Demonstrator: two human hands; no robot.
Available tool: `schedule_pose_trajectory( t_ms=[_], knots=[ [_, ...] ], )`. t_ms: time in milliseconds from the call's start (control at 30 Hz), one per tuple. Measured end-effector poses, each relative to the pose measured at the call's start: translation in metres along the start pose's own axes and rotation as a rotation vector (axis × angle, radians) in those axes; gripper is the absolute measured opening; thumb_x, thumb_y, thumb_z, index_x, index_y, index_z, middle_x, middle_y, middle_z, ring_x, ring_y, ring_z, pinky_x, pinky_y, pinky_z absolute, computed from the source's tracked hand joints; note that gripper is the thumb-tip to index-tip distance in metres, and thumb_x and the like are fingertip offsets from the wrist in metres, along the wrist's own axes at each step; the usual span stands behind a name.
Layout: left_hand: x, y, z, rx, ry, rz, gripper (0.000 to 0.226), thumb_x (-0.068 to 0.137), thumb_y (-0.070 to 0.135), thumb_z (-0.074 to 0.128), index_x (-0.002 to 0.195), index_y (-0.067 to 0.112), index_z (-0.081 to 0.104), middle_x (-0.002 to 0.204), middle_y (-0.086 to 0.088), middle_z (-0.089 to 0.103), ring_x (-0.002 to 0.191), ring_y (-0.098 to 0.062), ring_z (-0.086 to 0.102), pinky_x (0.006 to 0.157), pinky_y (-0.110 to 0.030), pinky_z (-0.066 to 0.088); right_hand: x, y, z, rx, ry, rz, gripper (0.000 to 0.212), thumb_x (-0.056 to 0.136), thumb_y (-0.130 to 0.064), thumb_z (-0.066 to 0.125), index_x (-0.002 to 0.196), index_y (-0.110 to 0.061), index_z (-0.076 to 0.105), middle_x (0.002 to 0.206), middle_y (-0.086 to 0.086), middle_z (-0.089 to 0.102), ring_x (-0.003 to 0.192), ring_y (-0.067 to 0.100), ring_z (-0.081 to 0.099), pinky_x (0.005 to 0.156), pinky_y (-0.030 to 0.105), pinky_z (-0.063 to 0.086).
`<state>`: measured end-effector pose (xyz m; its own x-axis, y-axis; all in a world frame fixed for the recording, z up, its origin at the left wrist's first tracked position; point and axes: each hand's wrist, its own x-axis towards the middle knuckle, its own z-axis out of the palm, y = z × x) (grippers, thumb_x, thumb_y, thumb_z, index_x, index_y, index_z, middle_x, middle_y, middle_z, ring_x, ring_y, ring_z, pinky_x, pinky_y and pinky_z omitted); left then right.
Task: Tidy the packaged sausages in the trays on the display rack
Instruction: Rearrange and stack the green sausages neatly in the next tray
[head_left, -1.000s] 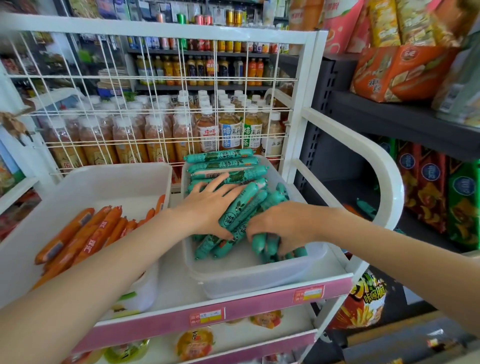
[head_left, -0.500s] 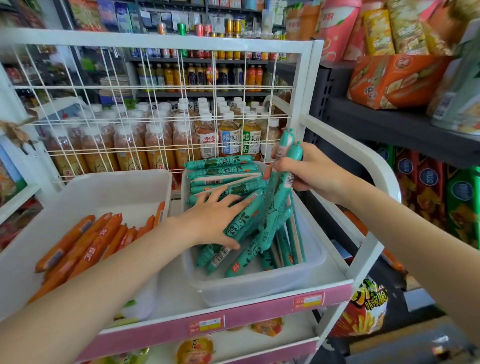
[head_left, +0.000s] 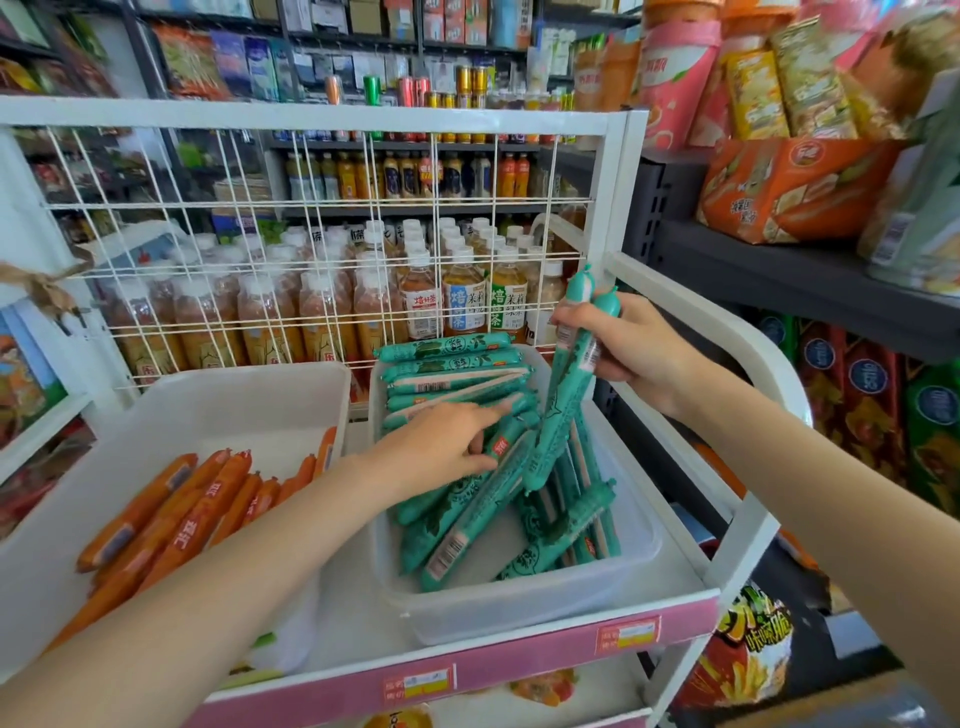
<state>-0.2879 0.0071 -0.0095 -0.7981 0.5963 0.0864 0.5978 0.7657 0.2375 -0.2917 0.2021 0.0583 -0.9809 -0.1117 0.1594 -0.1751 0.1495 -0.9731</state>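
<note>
A clear plastic tray (head_left: 524, 603) on the white rack's top shelf holds green packaged sausages (head_left: 457, 525); several lie stacked neatly at its far end (head_left: 447, 364), others lie crooked in the middle. My right hand (head_left: 631, 345) grips two green sausages (head_left: 563, 395) near their top ends, holding them almost upright over the tray's right side. My left hand (head_left: 441, 449) rests palm down on the crooked sausages, index finger stretched toward the stack. A white tray (head_left: 218, 400) to the left holds orange packaged sausages (head_left: 176, 514).
A white wire grid (head_left: 322, 249) backs the rack, with bottled tea (head_left: 462, 301) behind it. The rack's white side rail (head_left: 727, 343) curves along the right. A pink price strip (head_left: 519, 670) fronts the shelf. Dark snack shelves (head_left: 810, 270) stand at right.
My right hand lifted two green sausages out of the pile and raised them upright at the tray's right. My left hand stayed on the pile and extended its index finger.
</note>
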Motion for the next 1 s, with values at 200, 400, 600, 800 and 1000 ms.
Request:
schedule_pose_trajectory(
  t_ms=[200,400,600,800,1000],
  knots=[
    [0.0,0.001,-0.016,-0.666,0.117,-0.047,0.042,0.085,0.032,0.059,0.126,0.028,0.05,0.113,0.01,0.061,0.103,-0.003,0.058,0.096,-0.025,0.045,0.002,0.001,0.007,0.062,-0.036,-0.049,0.017,0.088,-0.017,0.058,0.096,-0.003,0.057,0.062,0.002,0.043,0.041,0.006,0.029,0.035,0.017,0.018],
    [0.0,0.014,-0.024,-0.988,0.123,-0.088,0.032,0.078,0.019,0.07,0.106,0.028,0.06,0.104,0.01,0.068,0.096,-0.004,0.065,0.088,-0.022,0.05,0.0,0.007,0.026,-0.016,-0.182,-0.131,0.013,0.088,-0.021,0.06,0.096,-0.012,0.056,0.065,0.0,0.055,0.045,0.011,0.041,0.038,0.018,0.032],
    [-0.005,-0.001,-0.031,-0.854,0.131,-0.139,0.02,0.077,0.015,0.07,0.095,0.022,0.064,0.089,0.011,0.068,0.084,-0.005,0.066,0.078,-0.017,0.053,0.001,0.0,0.017,0.009,-0.158,-0.191,0.012,0.082,-0.008,0.064,0.094,-0.009,0.062,0.081,0.009,0.064,0.049,0.015,0.056,0.05,0.024,0.051],
    [-0.009,-0.004,-0.032,-0.869,0.14,-0.117,0.025,0.077,0.015,0.07,0.098,0.027,0.063,0.092,0.014,0.068,0.092,-0.006,0.066,0.085,-0.021,0.052,0.005,-0.006,0.008,0.213,-0.199,-0.077,0.015,0.086,-0.013,0.056,0.089,-0.002,0.066,0.075,0.008,0.069,0.058,0.011,0.061,0.059,0.017,0.053],
    [-0.011,-0.002,-0.037,-0.911,0.122,-0.085,0.025,0.077,0.013,0.069,0.097,0.028,0.063,0.091,0.014,0.07,0.095,-0.007,0.066,0.084,-0.019,0.052,0.005,-0.013,0.009,0.338,-0.334,0.013,0.016,0.069,-0.026,0.068,0.077,-0.012,0.072,0.075,0.004,0.068,0.058,0.008,0.058,0.059,0.015,0.052]
  ],
)
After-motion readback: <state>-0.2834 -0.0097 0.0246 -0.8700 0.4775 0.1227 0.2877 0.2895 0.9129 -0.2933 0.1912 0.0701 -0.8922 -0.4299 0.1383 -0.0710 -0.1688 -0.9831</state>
